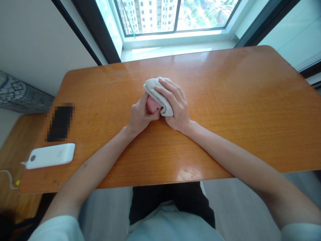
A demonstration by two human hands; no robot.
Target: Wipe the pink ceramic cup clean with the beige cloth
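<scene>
As we sit at the orange wooden desk (225,100), our right hand (177,105) closes a white cloth (157,95) over a pink object (152,104) mid-desk — our left hand (140,115) grips it firmly from the other side.

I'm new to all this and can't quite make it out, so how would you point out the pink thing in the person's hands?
Start at the big orange wooden table below the window. Near its middle, the person's left hand and right hand meet around a pale grey cloth. Poking out from under that cloth is a rounded pink thing, the only bright pink object in view.
</scene>
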